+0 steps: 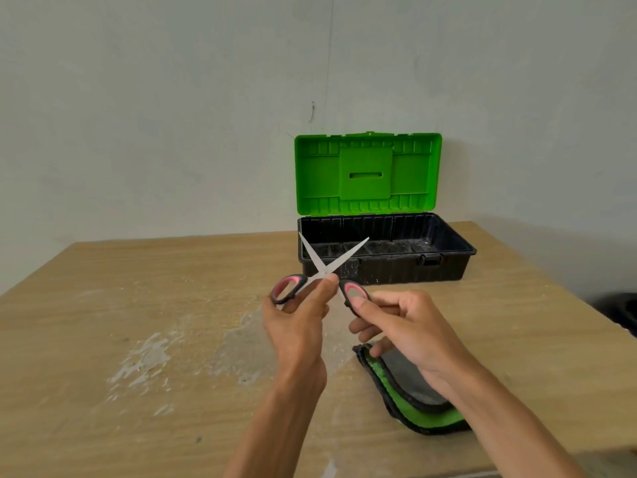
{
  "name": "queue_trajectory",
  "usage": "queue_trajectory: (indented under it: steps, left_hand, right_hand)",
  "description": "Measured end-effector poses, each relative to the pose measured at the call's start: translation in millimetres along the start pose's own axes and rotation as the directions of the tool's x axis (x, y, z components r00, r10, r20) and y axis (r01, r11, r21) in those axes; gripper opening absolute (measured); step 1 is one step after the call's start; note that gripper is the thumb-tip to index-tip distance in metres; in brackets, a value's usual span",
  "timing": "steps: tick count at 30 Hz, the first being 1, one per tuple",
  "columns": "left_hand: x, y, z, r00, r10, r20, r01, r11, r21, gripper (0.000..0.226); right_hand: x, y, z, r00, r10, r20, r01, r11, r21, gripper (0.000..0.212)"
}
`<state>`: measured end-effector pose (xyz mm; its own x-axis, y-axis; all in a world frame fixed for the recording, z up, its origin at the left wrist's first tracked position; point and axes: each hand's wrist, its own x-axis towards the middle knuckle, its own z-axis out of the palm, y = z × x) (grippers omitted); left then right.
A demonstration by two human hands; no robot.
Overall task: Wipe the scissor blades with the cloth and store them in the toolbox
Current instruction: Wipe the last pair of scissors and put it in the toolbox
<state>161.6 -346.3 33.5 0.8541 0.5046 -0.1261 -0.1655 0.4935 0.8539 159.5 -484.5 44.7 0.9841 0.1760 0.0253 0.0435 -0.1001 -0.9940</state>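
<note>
Left grip [296, 322] pinches the scissors [324, 267], blades spread, near the pivot. Right grip [406, 326] curls around one handle. They are above the surface [138, 305], before the open toolbox [386, 267]. The cloth [424, 415] lies below.

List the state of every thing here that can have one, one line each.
scissors: blades spread open, held up above the table.
toolbox: open, green lid standing upright.
cloth: folded, lying on the table, not held.
left hand: holds the scissors at the left handle.
right hand: pinches the right handle.
</note>
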Motion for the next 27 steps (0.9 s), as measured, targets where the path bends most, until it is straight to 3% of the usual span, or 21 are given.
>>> queue_trajectory:
  steps: [4,8,11,14,17,22,27]
  left_hand:
    - [6.5,4.9,-8.2,0.989,0.145,0.021,-0.145,0.954,0.263,0.022]
    - [5.2,-1.6,-10.6,0.938,0.244,0.245,-0.341,0.773,0.536,0.032]
    - [6.4,-9.2,-8.0,0.913,0.259,0.315,-0.408,0.621,0.670,0.042]
    - [7.6,-11.1,-1.8,0.907,0.249,0.340,-0.421,0.571,0.705,0.044]
    - [5.6,-14.1,4.0,0.911,0.230,0.341,-0.409,0.593,0.694,0.048]
    - [22.6,-5.7,4.7,0.898,0.254,0.359,-0.433,0.654,0.621,0.048]
    - [53.0,17.4,19.0,0.835,0.265,0.482,-0.544,0.527,0.653,0.054]
  right_hand:
    - [8.0,-3.9,-14.7,1.000,0.005,0.022,-0.004,1.000,-0.020,0.021]
    - [17.4,-5.6,-19.0,0.996,-0.091,-0.018,0.087,0.982,-0.166,0.025]
    - [23.7,-4.5,-17.1,0.980,-0.190,-0.061,0.163,0.940,-0.299,0.021]
    - [29.0,-1.2,-15.4,0.964,-0.250,-0.087,0.205,0.915,-0.348,0.021]
    - [36.4,-2.9,-13.2,0.960,-0.258,-0.104,0.207,0.911,-0.356,0.018]
    - [55.0,-10.2,-19.8,0.989,-0.138,-0.055,0.101,0.896,-0.432,0.019]
    - [88.6,-28.2,-30.9,0.997,-0.047,-0.067,0.020,0.933,-0.361,0.011]
